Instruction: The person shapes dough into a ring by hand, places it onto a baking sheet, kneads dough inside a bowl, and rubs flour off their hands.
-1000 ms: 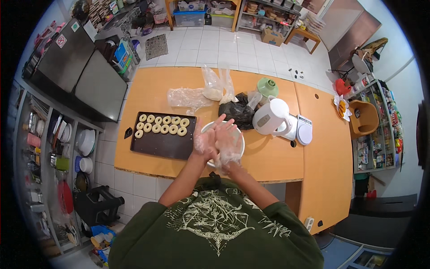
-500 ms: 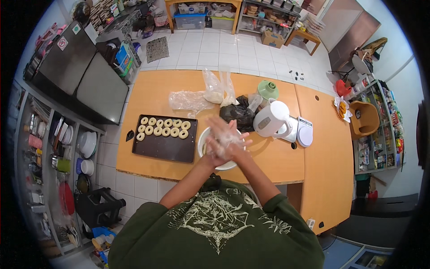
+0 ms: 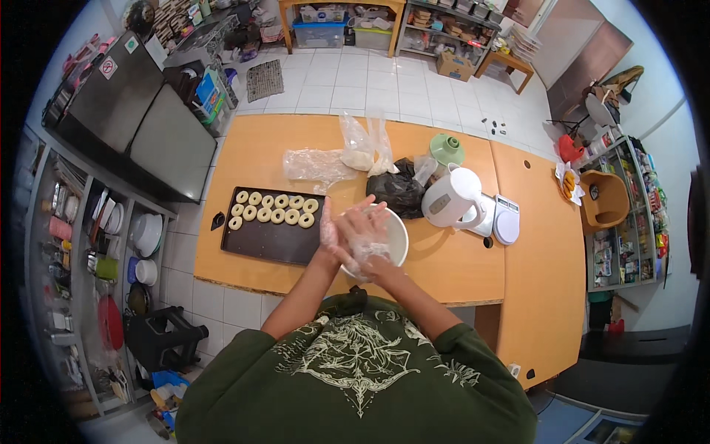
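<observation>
Evidently, the dough shaping is only partly done. At your left, a dark baking tray (image 3: 274, 246) lies flat on the orange worktop (image 3: 444, 274), bearing thirteen pale dough rings (image 3: 278, 216): two rows of six, plus one that starts a third row. Most of the tray's nearer half is bare, so there seems to be room left. Next, your left hand (image 3: 330, 235) is open, its fingers extended, meeting your right hand (image 3: 364, 228), also spread, over a white bowl (image 3: 400, 244). Clear or whitish stuff clings around your right wrist; whether your palms enclose any dough, you cannot tell. The hands hide much of the bowl, so how much remains inside is unclear. Farther right sit a black bag (image 3: 399, 189), a white jug (image 3: 450, 197) and a scale (image 3: 506, 223).
</observation>
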Demonstrator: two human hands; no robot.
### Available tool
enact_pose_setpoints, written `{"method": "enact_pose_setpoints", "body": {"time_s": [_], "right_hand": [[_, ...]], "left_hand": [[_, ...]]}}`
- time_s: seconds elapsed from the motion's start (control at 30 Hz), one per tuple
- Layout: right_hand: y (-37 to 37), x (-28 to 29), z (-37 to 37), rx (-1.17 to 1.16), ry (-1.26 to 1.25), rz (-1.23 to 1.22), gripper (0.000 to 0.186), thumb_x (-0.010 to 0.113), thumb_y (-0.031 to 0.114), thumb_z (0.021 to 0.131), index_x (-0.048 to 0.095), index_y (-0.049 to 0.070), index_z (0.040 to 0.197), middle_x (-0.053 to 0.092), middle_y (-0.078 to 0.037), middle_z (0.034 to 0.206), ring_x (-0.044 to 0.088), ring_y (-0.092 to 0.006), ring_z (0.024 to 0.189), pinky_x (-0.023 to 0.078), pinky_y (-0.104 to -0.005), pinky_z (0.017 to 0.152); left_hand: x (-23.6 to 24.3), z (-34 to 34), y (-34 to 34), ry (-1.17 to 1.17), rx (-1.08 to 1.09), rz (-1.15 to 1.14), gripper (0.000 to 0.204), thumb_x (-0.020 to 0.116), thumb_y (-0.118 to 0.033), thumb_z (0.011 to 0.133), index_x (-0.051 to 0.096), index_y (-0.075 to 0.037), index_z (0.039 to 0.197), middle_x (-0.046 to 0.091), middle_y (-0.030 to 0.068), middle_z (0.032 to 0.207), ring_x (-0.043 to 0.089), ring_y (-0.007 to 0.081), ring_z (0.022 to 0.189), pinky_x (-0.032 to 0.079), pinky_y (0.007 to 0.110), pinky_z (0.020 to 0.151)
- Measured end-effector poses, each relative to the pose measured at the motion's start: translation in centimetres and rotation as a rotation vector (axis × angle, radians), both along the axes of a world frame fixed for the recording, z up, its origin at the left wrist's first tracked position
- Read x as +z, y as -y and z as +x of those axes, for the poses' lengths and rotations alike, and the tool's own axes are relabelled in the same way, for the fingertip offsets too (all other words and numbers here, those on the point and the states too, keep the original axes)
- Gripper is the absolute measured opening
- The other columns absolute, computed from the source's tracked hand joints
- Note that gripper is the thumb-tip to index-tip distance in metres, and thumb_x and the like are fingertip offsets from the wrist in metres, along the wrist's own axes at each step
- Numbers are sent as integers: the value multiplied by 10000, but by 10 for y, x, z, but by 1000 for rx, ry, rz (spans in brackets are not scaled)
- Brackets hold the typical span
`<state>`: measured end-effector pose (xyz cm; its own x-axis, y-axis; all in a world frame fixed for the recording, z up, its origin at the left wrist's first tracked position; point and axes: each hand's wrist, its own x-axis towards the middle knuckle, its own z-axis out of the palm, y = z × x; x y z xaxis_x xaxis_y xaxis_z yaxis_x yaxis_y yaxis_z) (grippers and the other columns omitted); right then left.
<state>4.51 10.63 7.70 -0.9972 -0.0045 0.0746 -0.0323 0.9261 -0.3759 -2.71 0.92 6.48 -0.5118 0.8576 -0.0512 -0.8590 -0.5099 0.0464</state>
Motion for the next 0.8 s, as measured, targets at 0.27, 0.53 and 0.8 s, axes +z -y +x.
{"method": "enact_pose_setpoints", "body": {"time_s": [0.27,0.53,0.8], "right_hand": [[18,43,9,-136,267,-193,763,508,547,863,344,67,1432,339,-194,1470,238,-391,1391,117,-589,1111],[12,47,8,-172,9,-47,642,457,535,897,439,115,1383,383,-148,1447,297,-350,1372,127,-612,1097],[-19,-4,-1,-188,-67,60,644,442,553,899,422,144,1397,403,-115,1441,318,-364,1357,134,-636,1091]], "left_hand": [[-2,33,-12,-384,-86,165,820,243,-693,902,213,-126,1495,274,107,1523,314,342,1366,264,517,1113],[-24,47,-21,-133,-153,254,946,289,-770,839,170,-102,1498,282,208,1496,337,422,1335,274,557,1092],[24,52,-22,-107,50,-397,911,315,-738,864,249,-52,1461,311,229,1477,328,398,1344,269,504,1105]]}}
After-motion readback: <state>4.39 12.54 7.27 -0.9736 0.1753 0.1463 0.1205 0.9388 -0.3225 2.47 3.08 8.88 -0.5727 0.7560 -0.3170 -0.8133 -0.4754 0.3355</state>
